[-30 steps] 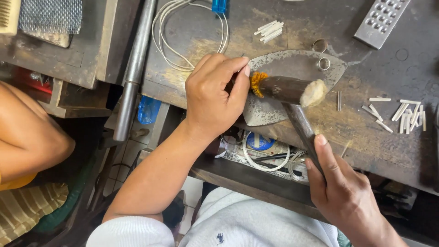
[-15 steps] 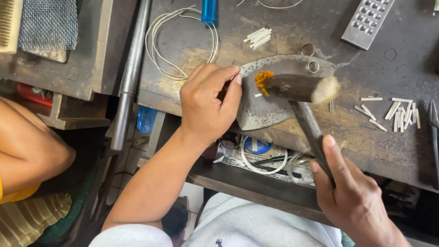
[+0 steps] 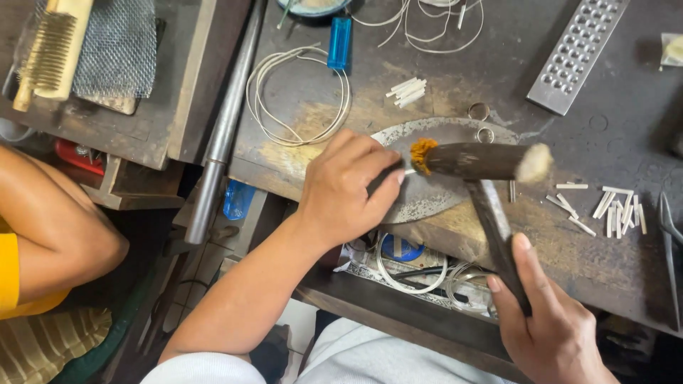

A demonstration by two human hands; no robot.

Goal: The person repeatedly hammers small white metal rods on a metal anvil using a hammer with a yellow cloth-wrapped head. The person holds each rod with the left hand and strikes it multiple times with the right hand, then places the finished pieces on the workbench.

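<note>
Right hand [image 3: 551,331] grips the mallet [image 3: 484,162] handle at the bench's near edge, head raised over the steel plate [image 3: 434,199]. Left hand [image 3: 348,188] pinches a small piece flat on the plate. Cut white strips [image 3: 612,210] toward the right edge look not yet hammered; two rings [image 3: 482,121] sit finished-looking beyond.

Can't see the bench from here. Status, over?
Left hand pinning small piece on steel plate. Right hand gripping mallet, head over plate. Two rings nearby.

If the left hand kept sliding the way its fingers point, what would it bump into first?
Most likely the frayed orange end of the mallet head, just beyond the left hand over the metal plate; whether they are at one height is unclear.
</note>
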